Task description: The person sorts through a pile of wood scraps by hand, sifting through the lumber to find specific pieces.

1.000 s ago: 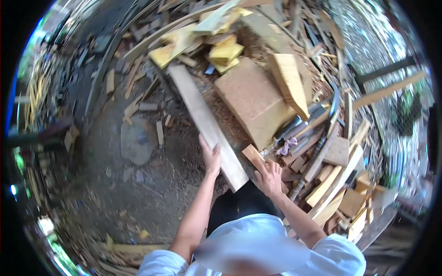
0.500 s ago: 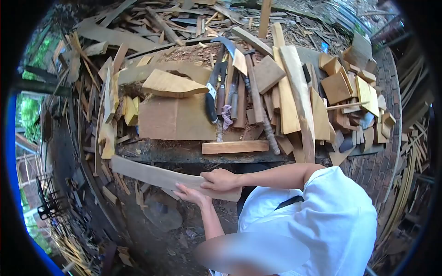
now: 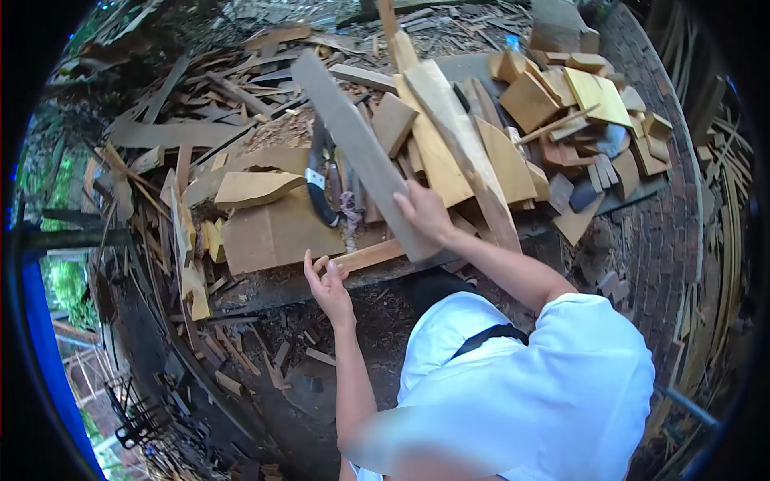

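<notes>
A long grey-brown wooden board (image 3: 353, 144) slants up over the workbench, its lower end near the bench's front edge. My right hand (image 3: 427, 215) is closed on the board's right edge near that lower end. To the left, my left hand (image 3: 330, 293) is off the board, with its fingers apart. Its fingertips are right at the left end of a short wooden strip (image 3: 370, 256) lying along the bench front. Behind the raised board sits a curved blade tool with a black and white handle (image 3: 318, 188), partly hidden, beside a pink cloth tie (image 3: 350, 210).
A shaped wood piece (image 3: 257, 189) rests on a flat brown panel (image 3: 281, 232) at the left. Long planks (image 3: 465, 136) lean across the bench's middle. Cut blocks (image 3: 533, 100) are heaped at the right, by a brick surface (image 3: 650, 232). Offcuts litter the ground.
The board has swung from lying low in front of the bench to slanting up over it in my right hand. My left hand has let go of it. The view has shifted.
</notes>
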A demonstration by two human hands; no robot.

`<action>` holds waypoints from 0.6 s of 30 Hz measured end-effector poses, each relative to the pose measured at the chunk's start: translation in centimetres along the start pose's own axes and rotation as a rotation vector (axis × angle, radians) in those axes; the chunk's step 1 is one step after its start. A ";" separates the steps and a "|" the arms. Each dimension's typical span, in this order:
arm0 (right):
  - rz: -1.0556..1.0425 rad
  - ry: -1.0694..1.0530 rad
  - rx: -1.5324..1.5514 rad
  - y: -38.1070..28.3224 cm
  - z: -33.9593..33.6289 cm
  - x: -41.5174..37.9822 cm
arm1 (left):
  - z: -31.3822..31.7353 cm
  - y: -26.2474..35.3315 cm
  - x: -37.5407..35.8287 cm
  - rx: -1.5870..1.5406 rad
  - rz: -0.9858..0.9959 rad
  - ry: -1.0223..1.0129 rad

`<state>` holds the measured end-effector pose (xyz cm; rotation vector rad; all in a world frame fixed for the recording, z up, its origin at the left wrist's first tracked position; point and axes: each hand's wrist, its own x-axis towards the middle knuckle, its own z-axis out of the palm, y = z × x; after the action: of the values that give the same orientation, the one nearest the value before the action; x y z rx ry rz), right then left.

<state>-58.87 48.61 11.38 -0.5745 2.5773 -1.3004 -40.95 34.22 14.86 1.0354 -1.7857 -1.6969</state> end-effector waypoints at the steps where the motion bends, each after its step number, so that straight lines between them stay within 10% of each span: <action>1: 0.012 0.038 -0.011 1.2 -0.6 0.8 | -0.1 -0.7 -0.4 0.008 -0.016 -0.027; 18: 0.059 0.318 -0.376 9.4 -6.2 -1.8 | -5.5 -5.1 -5.5 0.148 -0.225 0.074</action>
<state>-61.72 58.90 7.51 -0.3667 3.1064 -0.9559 -32.37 35.25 11.46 1.3913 -1.8265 -1.6478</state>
